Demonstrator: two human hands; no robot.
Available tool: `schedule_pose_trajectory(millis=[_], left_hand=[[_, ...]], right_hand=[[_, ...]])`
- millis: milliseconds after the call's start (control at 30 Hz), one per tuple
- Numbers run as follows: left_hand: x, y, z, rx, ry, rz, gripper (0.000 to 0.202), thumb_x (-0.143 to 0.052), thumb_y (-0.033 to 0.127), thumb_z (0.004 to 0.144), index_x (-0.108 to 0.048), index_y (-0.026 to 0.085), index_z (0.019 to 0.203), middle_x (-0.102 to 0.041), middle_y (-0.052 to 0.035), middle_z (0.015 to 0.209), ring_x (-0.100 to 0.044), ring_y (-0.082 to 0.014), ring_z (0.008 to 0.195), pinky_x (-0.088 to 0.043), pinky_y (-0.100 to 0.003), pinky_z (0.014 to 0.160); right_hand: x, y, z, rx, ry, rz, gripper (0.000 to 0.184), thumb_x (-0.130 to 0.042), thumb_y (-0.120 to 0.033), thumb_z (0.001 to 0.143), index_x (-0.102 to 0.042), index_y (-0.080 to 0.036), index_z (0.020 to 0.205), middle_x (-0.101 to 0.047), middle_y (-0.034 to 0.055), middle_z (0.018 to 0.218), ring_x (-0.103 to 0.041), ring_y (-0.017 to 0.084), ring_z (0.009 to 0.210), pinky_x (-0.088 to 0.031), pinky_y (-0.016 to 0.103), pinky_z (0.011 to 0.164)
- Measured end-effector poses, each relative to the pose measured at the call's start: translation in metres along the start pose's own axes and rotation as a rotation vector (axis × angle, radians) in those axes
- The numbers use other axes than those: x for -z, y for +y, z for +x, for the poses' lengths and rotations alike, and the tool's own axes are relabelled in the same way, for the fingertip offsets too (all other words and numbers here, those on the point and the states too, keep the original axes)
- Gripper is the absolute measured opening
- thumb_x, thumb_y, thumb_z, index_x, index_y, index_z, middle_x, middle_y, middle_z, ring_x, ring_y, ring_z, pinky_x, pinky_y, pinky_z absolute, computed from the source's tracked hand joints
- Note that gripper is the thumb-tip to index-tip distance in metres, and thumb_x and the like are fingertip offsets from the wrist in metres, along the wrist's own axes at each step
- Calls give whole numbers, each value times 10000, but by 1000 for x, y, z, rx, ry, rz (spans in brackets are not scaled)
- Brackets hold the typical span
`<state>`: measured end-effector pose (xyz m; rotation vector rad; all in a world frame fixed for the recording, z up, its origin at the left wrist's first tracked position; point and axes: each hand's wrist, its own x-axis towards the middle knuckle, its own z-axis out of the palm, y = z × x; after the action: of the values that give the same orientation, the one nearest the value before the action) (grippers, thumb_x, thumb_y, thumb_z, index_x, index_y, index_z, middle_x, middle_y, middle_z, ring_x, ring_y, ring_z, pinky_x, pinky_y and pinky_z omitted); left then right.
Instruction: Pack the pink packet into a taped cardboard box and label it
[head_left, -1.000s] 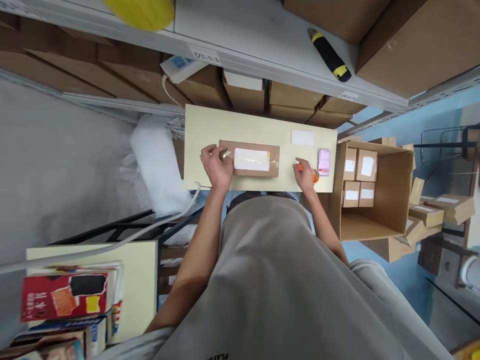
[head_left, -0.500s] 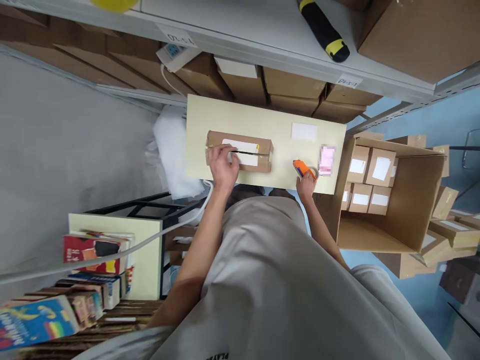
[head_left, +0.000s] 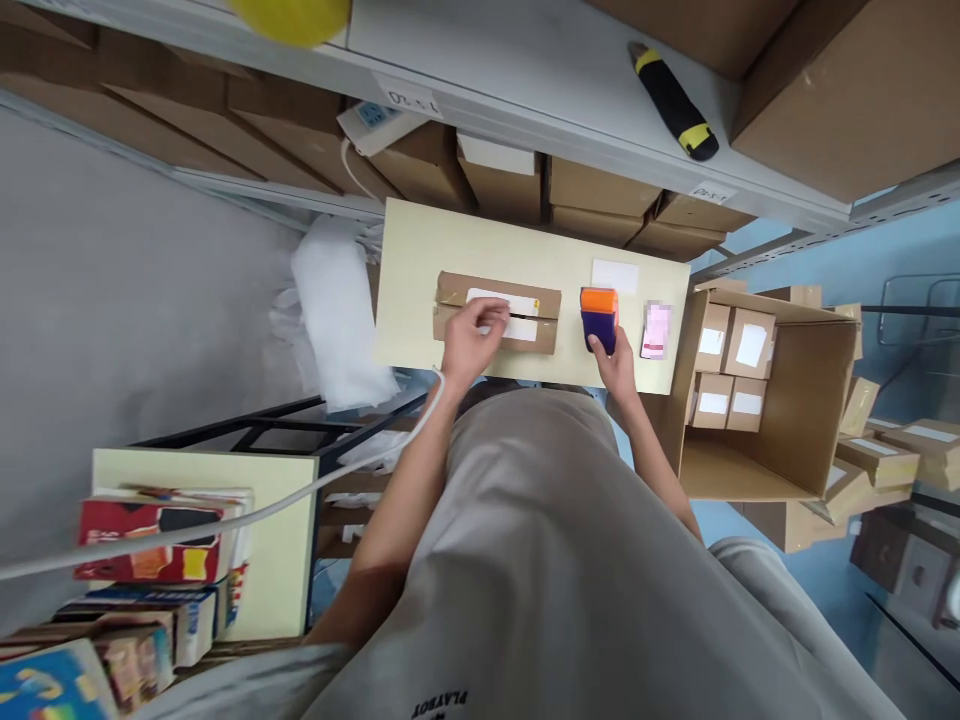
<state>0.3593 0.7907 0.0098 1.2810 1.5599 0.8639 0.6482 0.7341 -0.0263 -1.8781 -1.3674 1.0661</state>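
A long brown cardboard box (head_left: pixel 540 300) with a white label lies on the pale yellow table (head_left: pixel 420 260). My left hand (head_left: pixel 471 338) rests on the box's near side, fingers curled over its edge and label. My right hand (head_left: pixel 616 362) grips an orange and purple tape dispenser (head_left: pixel 598 316), which stands just right of the box's end.
A white label sheet (head_left: pixel 615 276) and a pink card (head_left: pixel 655 330) lie on the table's right part. An open carton (head_left: pixel 780 400) holding small labelled boxes stands to the right. Above is a shelf with a black-and-yellow utility knife (head_left: pixel 675 102). Books (head_left: pixel 150 550) are stacked at lower left.
My right hand has brought the tape dispenser left, up beside the box's right end. My left hand slid rightward along the box toward its label.
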Motion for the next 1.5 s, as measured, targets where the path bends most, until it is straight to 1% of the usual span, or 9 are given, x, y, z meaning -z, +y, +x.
schedule_pose_trajectory(millis=[133, 233, 333, 567, 767, 933, 1100, 1333, 1500], left_hand=[[11, 27, -20, -8, -263, -237, 400, -830, 591, 932, -797, 224, 1088, -846, -102, 1091, -795, -243, 992, -675, -391, 977], [25, 36, -29, -12, -267, -300, 464, -865, 663, 904, -782, 235, 1061, -842, -93, 1077, -799, -245, 984, -682, -403, 978], [47, 33, -28, -19, -216, -288, 477, -854, 694, 915, -774, 239, 1033, -837, -82, 1036, -795, -244, 964, -687, -408, 963], [102, 15, 5, -44, -62, -425, 629, -796, 785, 951, -792, 232, 1252, -823, -128, 1266, -810, -290, 1197, -666, -442, 1102], [128, 10, 31, 4, -176, -504, 685, -806, 840, 922, -846, 202, 1166, -842, -133, 1188, -815, -347, 1224, -679, -488, 1087], [124, 1, 39, 100, -237, -533, 524, -968, 662, 848, -844, 180, 1013, -851, -122, 1071, -824, -334, 1123, -699, -477, 1024], [115, -13, 40, 159, -297, -570, 540, -1037, 622, 769, -837, 161, 969, -849, -121, 1007, -826, -303, 1003, -707, -472, 984], [103, -31, 34, 188, -123, -449, 280, -970, 383, 862, -820, 157, 930, -838, -96, 947, -806, -261, 935, -684, -405, 941], [107, -51, 33, 195, 90, -405, 171, -880, 327, 920, -810, 174, 952, -824, -57, 928, -788, -211, 900, -661, -329, 890]], right_hand=[[-18, -85, -2, 151, -101, 171, 647, -526, -782, 1118, -644, -241, 1451, -774, 150, 1370, -722, 326, 1312, -604, 481, 1176], [-45, -127, 0, 173, -146, 206, 717, -494, -822, 1118, -621, -251, 1532, -758, 137, 1446, -713, 312, 1374, -585, 472, 1224], [-70, -149, 0, 155, -163, 229, 741, -519, -844, 1101, -630, -254, 1535, -761, 134, 1469, -711, 316, 1392, -579, 492, 1247], [-85, -174, -11, 151, -281, 146, 776, -615, -888, 1031, -670, -239, 1451, -787, 134, 1364, -743, 330, 1277, -619, 489, 1158], [-71, -190, -15, 150, -395, -27, 647, -697, -818, 1023, -731, -246, 1323, -797, 105, 1221, -736, 311, 1098, -645, 477, 1037], [-59, -194, -13, 148, -489, -127, 608, -734, -780, 1014, -760, -238, 1290, -806, 93, 1158, -734, 302, 1041, -640, 451, 983], [-51, -193, -3, 154, -569, -161, 598, -771, -760, 995, -793, -219, 1250, -811, 94, 1168, -750, 295, 1044, -632, 423, 957], [-50, -195, 25, 65, -683, -158, 688, -725, -870, 976, -783, -190, 1062, -802, 56, 935, -742, 230, 814, -588, 340, 737], [-19, -222, 48, 14, -912, -221, 624, -770, -826, 987, -760, -203, 949, -816, 54, 842, -737, 197, 713, -551, 307, 636]])
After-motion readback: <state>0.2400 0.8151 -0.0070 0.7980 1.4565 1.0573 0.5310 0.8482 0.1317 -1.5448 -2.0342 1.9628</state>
